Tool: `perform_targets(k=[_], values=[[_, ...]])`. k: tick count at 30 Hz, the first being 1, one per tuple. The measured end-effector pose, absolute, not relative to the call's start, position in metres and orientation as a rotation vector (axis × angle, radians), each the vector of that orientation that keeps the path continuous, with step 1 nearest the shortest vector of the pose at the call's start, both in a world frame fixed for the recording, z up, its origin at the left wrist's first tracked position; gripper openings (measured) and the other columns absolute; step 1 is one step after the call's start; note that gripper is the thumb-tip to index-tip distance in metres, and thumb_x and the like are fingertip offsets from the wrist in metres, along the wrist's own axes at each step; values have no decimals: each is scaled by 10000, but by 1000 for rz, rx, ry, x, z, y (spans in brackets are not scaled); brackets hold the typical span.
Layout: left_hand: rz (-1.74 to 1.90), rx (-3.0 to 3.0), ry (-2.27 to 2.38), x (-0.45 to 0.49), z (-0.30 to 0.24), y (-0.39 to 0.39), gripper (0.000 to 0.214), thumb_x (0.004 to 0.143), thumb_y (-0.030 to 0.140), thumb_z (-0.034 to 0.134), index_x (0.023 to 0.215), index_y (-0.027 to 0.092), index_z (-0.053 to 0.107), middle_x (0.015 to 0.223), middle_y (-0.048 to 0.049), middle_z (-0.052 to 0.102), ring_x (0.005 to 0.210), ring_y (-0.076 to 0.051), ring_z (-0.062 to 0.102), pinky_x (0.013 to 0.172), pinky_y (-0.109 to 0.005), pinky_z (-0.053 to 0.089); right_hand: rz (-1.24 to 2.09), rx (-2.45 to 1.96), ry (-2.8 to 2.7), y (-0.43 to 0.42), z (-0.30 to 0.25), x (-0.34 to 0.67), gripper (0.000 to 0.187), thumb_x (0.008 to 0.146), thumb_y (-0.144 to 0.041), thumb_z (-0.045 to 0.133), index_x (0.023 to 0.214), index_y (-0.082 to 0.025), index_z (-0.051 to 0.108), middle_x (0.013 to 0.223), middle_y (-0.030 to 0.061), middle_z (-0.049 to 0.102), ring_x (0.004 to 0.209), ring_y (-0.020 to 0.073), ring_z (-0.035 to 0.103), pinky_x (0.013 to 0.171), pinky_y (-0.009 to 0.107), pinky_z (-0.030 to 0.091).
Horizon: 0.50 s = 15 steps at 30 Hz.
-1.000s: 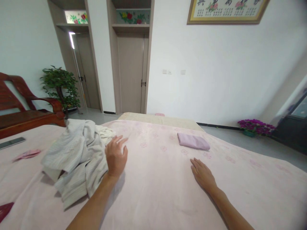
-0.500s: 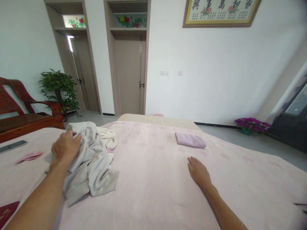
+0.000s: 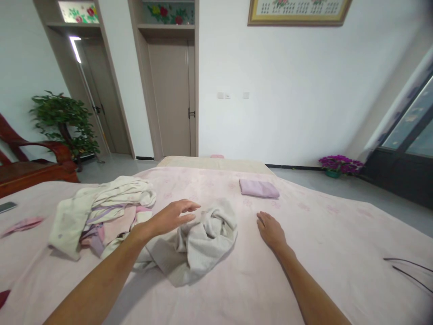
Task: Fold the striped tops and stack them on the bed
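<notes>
A crumpled light grey garment (image 3: 209,239) lies on the pink sheet in front of me. My left hand (image 3: 176,214) hovers at its upper left side, thumb and fingers apart, with nothing in it. My right hand (image 3: 271,230) rests on the sheet to the right of the garment, fingers stretched out and holding nothing. Beyond it lies a folded lilac cloth (image 3: 259,188), flat and rectangular. A heap of clothes (image 3: 72,221) in cream, pink and purple spreads out to the left, partly behind my left forearm.
A small pink cloth (image 3: 23,225) and a phone (image 3: 7,206) lie at the far left. Part of a dark red item (image 3: 4,298) shows at the left edge. Two thin black cords (image 3: 411,271) lie at the right. Beyond the bed stand a wooden bench (image 3: 40,158) and purple flowers (image 3: 341,164).
My left hand has carried the grey garment rightward off the heap to the middle and let go of it. More of the heap now shows. The view has shifted slightly; my right hand stays on the sheet.
</notes>
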<state>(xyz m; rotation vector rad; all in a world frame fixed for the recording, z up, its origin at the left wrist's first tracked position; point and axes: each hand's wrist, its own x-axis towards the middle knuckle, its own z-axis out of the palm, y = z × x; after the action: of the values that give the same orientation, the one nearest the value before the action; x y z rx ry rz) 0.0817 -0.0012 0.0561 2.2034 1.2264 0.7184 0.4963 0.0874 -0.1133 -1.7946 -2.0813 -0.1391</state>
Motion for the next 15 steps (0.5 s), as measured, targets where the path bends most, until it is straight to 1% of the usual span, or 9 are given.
perform_targets(k=[3,6,8,10,12,15], values=[[667,2153,1366,62,34,6,399,834,401,577,1168,225,704,1160,-78,710,1027,-236,646,921,-320,469,-89,-1757,-2038,82,-110,494,395,950,-266,395,1234,-155,646,1319,136,620,1225,258,557,1080,405,392],[576,2030,1454,45,18,5,397,791,434,623,1093,206,741,1104,-91,735,985,-258,672,879,-323,489,-51,-1667,-1992,75,-105,490,365,955,-271,389,1164,-179,673,1245,115,657,1166,235,583,1053,380,410],[486,1947,1388,42,13,-3,391,782,444,637,1078,216,751,1096,-81,742,990,-261,680,876,-317,497,-46,-1579,-1962,69,-100,486,355,956,-275,386,1138,-182,676,1194,107,672,1137,230,586,1035,370,417],[404,1894,1278,42,11,-15,405,780,439,650,1119,236,740,1143,-65,732,1046,-261,665,920,-314,487,-24,-1489,-1935,61,-95,480,340,949,-278,397,1121,-186,675,1141,101,682,1096,229,594,1002,367,431],[341,1899,1230,42,7,-24,511,726,421,710,1211,259,697,1233,-50,695,1137,-271,625,994,-322,453,55,-1404,-1922,51,-86,469,324,949,-290,407,1089,-188,680,1065,94,691,998,217,616,926,349,460],[229,2002,1213,38,-3,-30,794,589,411,810,1344,295,595,1369,-44,607,1259,-298,541,1081,-349,387,250,-1269,-1983,31,-70,443,295,948,-328,445,964,-184,702,881,61,683,783,175,607,764,302,466]])
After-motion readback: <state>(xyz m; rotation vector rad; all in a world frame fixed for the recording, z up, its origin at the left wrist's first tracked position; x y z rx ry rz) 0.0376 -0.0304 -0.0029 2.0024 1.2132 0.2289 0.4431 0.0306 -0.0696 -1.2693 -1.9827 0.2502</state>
